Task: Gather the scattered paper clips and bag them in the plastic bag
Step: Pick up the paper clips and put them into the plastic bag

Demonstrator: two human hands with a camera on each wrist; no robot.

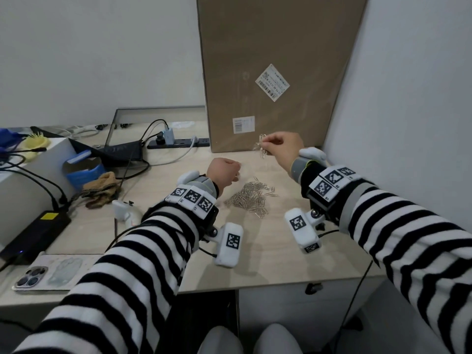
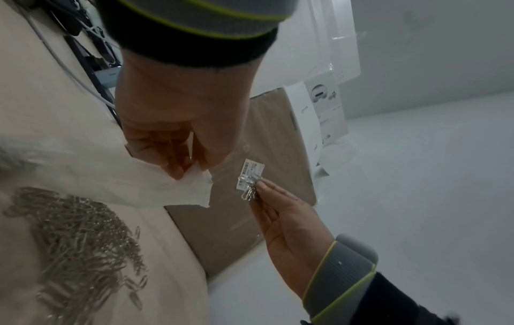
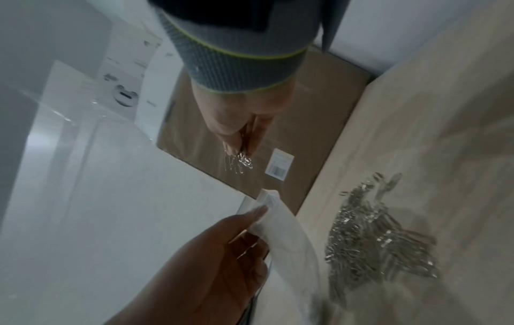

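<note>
A heap of silver paper clips (image 1: pixel 249 198) lies on the light wooden table (image 1: pixel 268 251), also seen as the heap (image 2: pixel 80 237) and the heap (image 3: pixel 381 237). My right hand (image 1: pixel 279 146) is raised above the table and pinches a small bunch of clips (image 1: pixel 261 146), the bunch (image 2: pixel 248 187), the bunch (image 3: pixel 240 161). My left hand (image 1: pixel 224 172) hovers left of the heap and pinches the edge of a clear plastic bag (image 2: pixel 194 184), the bag (image 3: pixel 281 222). In the head view the bag is barely visible.
A tall cardboard box (image 1: pixel 275 72) leans on the wall behind the hands. Cables, a power strip (image 1: pixel 178 143), a blue box (image 1: pixel 84 169) and a brown glove (image 1: pixel 102 187) lie at the left. A phone (image 1: pixel 32 277) and a black adapter (image 1: pixel 35 236) sit near the front left.
</note>
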